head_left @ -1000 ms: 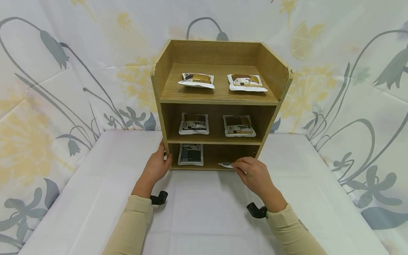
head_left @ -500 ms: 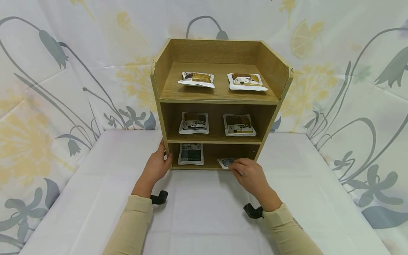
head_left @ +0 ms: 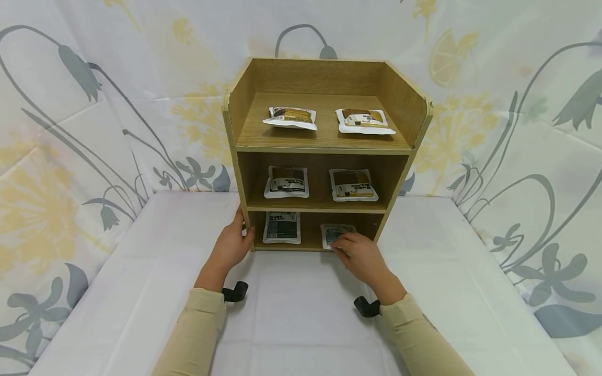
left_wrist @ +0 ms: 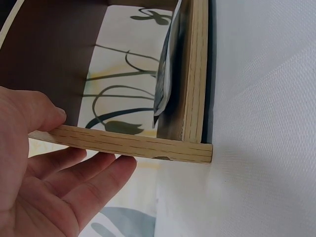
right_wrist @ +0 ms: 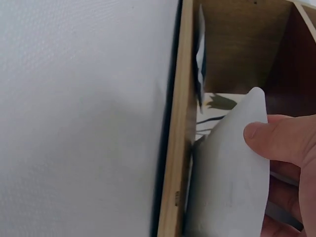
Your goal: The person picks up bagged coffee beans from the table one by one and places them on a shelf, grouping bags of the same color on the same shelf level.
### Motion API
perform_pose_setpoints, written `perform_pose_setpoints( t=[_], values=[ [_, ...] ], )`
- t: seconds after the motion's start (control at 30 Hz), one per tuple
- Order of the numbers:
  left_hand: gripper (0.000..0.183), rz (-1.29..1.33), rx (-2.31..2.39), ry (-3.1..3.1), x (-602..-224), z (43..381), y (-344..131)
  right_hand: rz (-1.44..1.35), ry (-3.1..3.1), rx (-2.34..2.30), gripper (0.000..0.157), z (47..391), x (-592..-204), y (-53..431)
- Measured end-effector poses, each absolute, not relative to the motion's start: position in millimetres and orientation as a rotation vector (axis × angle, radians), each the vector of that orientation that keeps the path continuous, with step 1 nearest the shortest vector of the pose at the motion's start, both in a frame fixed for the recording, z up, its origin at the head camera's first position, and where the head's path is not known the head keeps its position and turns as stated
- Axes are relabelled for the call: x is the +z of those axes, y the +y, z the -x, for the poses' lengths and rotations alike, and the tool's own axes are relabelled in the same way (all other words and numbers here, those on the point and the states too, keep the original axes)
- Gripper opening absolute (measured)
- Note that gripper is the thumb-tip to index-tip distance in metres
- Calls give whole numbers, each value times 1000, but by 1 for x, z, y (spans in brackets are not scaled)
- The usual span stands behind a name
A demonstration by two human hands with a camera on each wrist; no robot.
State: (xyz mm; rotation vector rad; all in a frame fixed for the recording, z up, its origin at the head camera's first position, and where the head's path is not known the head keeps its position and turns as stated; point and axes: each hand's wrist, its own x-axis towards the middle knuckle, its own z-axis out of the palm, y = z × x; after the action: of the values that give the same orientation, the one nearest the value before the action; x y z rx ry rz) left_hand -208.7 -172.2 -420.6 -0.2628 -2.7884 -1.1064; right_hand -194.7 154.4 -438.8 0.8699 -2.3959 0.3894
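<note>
At the left side panel of a small wooden shelf (head_left: 324,150), my left hand (head_left: 231,243) grips the panel's front edge. In the left wrist view its thumb (left_wrist: 47,116) lies inside the panel and the fingers (left_wrist: 98,190) outside. My right hand (head_left: 362,261) pinches a white-edged food pouch (head_left: 329,235) with a blue-green label, at the right of the bottom compartment. The right wrist view shows the pouch's plain white face (right_wrist: 227,173) tilted up, the thumb (right_wrist: 259,136) pressed on it. A similar pouch (head_left: 282,228) lies at the left of that compartment.
Two pouches with brown labels (head_left: 287,182) (head_left: 354,185) sit in the middle compartment. Two yellow-brown pouches (head_left: 291,118) (head_left: 365,121) lie on the top level. A white cloth (head_left: 291,313) covers the table, with a floral curtain (head_left: 141,78) behind.
My right hand has moved left, turning the pouch so more of its label shows inside the bottom compartment. The left hand has stayed on the side panel.
</note>
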Motion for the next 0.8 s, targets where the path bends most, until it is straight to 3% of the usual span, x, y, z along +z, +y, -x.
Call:
perform_pose_setpoints(
  t=[0.8],
  values=[
    [72, 277, -1098, -2784, -422, 209, -173, -757, -2612, 408, 12, 210, -448, 150]
  ],
)
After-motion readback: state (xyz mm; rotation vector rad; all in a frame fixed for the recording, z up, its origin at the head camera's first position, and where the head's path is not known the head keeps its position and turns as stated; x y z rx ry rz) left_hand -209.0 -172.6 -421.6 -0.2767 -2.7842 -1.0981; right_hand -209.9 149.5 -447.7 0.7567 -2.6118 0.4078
